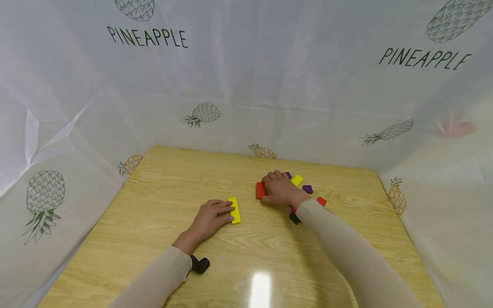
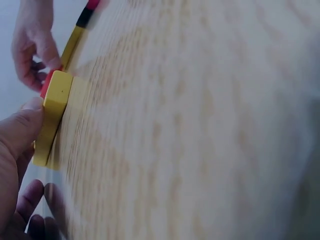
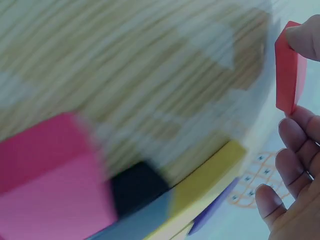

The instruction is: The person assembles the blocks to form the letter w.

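My left hand (image 1: 211, 217) lies at the left side of a long yellow block (image 1: 236, 215) on the table, its thumb and fingertips holding it. In the left wrist view the thumb presses one end of this yellow block (image 2: 54, 107). Farther right and back, my right hand (image 1: 280, 188) pinches a red block (image 1: 259, 191) by its ends. The right wrist view shows that red block (image 3: 287, 72) between thumb and index finger, the other fingers loosely bent. A short gap separates the red block from the yellow one.
Around the right wrist lie a yellow block (image 1: 296, 180), purple blocks (image 1: 307, 189), a red block (image 1: 321, 201) and a black block (image 1: 295, 218), partly covered by the arm. A pineapple-print sheet (image 1: 246, 85) encloses the wooden table (image 1: 177, 171). A black device (image 1: 200, 264) sits at the left cuff.
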Demonstrator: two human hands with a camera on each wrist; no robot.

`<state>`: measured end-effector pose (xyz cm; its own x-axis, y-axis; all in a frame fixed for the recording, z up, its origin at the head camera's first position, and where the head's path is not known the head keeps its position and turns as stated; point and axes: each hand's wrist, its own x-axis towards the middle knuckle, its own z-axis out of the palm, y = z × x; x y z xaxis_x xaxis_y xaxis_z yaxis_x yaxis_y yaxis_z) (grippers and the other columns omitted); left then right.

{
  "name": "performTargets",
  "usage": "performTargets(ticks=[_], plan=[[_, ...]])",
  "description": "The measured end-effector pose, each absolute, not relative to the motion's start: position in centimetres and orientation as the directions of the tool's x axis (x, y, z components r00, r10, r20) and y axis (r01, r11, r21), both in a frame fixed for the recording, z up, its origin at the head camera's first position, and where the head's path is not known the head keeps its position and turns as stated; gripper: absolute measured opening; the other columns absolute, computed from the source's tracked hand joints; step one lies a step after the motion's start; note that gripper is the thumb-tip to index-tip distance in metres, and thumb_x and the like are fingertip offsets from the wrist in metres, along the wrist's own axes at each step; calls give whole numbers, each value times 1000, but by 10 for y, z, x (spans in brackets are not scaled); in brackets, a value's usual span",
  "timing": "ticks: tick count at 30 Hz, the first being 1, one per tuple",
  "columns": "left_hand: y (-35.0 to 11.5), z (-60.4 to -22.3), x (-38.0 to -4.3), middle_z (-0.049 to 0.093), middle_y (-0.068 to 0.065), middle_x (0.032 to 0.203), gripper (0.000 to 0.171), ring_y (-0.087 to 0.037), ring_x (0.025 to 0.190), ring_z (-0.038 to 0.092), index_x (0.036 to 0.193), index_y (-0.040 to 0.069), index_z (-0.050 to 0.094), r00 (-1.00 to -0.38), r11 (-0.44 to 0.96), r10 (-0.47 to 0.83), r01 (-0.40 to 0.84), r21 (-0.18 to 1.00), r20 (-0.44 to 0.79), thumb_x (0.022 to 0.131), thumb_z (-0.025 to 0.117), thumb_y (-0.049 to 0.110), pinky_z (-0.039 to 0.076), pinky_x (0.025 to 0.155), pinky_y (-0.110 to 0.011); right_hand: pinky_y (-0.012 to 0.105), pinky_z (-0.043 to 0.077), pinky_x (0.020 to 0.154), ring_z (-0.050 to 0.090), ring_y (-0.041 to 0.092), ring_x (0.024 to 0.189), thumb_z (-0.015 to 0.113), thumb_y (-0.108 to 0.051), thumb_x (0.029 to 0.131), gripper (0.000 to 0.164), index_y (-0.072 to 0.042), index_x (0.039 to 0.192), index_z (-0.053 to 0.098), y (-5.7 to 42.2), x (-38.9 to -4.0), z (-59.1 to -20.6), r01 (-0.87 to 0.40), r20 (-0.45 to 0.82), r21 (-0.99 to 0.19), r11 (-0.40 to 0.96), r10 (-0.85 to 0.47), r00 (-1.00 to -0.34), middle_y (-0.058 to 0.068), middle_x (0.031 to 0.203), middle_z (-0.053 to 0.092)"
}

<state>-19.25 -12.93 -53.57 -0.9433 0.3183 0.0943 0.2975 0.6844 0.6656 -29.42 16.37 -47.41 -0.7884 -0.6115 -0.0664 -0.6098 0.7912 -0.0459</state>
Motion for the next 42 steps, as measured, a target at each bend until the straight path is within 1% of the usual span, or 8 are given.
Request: performTargets(ticks=[4,8,12,19,22,28,37,42], plan=[[-129,-534,-192,67,2,146,37,-33,142,51,131,20,77,-938,683,323,321,657,123,99,75,37,31,120,-64,53,45,101,50,31,115,69,-50,97,62,-8,141,62,146,-298,-467,-620,-66,-34,784,-621,-781,10,133,62],[-128,-531,-193,67,3,145,37,-32,142,52,132,19,77,-935,682,333,327,654,120,99,75,37,31,121,-63,54,43,109,50,30,122,68,-54,97,64,-9,142,61,127,-302,-462,-622,-82,-19,783,-621,-780,9,135,62],[-129,-529,-193,68,4,143,35,-31,142,52,130,19,78,-930,680,346,340,649,125,99,75,35,33,120,-61,56,42,112,51,31,123,70,-54,97,63,-9,142,62,107,-306,-461,-646,-71,-16,763,-646,-760,9,135,62],[-129,-532,-193,69,5,142,33,-32,140,53,128,19,79,-919,657,368,365,660,142,99,76,34,36,119,-60,52,44,105,51,30,120,68,-54,99,59,-10,139,63,81,-309,-464,-687,-81,28,726,-684,-725,7,130,63],[-128,-533,-193,69,5,143,34,-31,141,52,129,19,79,-918,647,371,362,671,138,98,76,35,34,120,-60,51,44,105,51,29,119,67,-56,99,61,-12,140,62,76,-312,-468,-683,-89,43,729,-679,-729,6,131,62],[-128,-532,-192,68,6,144,35,-30,144,50,130,21,78,-924,649,367,340,681,111,99,75,36,30,122,-61,53,45,108,52,31,123,67,-56,97,64,-11,142,58,71,-315,-475,-682,-95,32,731,-677,-730,8,136,60],[-131,-534,-194,67,8,145,34,-28,144,49,130,23,78,-927,663,361,330,672,100,99,75,37,32,122,-58,51,45,106,52,29,121,68,-54,98,62,-12,142,59,65,-319,-479,-691,-106,28,723,-685,-721,7,134,61],[-134,-535,-193,68,7,144,34,-29,143,49,130,22,79,-929,660,355,329,675,105,99,75,37,32,121,-59,51,45,105,52,29,121,66,-52,99,60,-14,144,60,61,-321,-481,-696,-125,30,718,-688,-715,6,135,62]])
